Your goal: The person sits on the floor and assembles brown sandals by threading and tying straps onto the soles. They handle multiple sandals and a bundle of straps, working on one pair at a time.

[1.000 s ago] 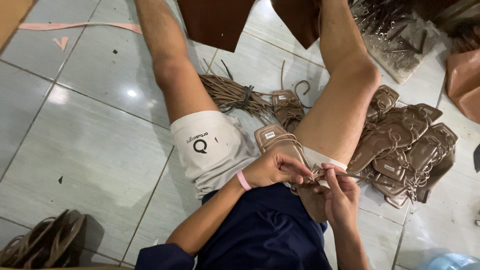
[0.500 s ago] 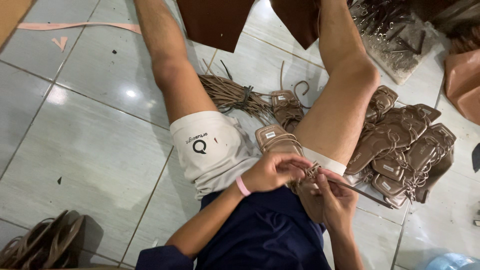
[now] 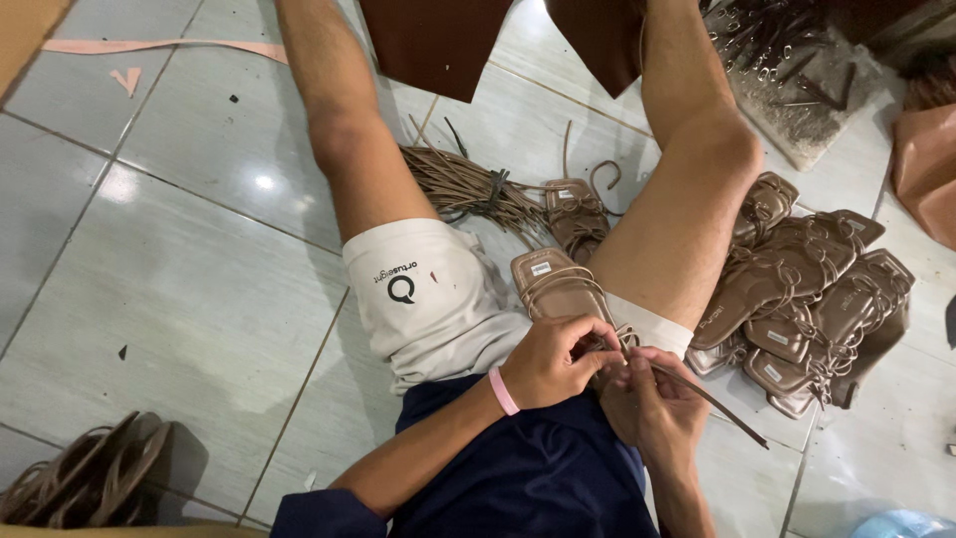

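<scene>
I sit on a tiled floor with my legs spread, a tan strappy sandal (image 3: 554, 284) resting between my thighs. My left hand (image 3: 554, 361), with a pink wristband, pinches the sandal's thin straps near its heel end. My right hand (image 3: 652, 403) is pressed close beside it and holds a long thin brown strap (image 3: 719, 406) that sticks out to the right. The fingers of both hands meet at the straps, and the exact grip is hidden.
A pile of finished tan sandals (image 3: 812, 299) lies by my right leg. A bundle of loose brown straps (image 3: 468, 187) and another sandal (image 3: 578, 211) lie between my knees. Dark sandals (image 3: 90, 478) sit bottom left. Brown leather sheets (image 3: 438, 40) lie at the top.
My hands have shifted slightly closer together on the straps, and the right hand has dropped a little. The legs and sandals have not moved.
</scene>
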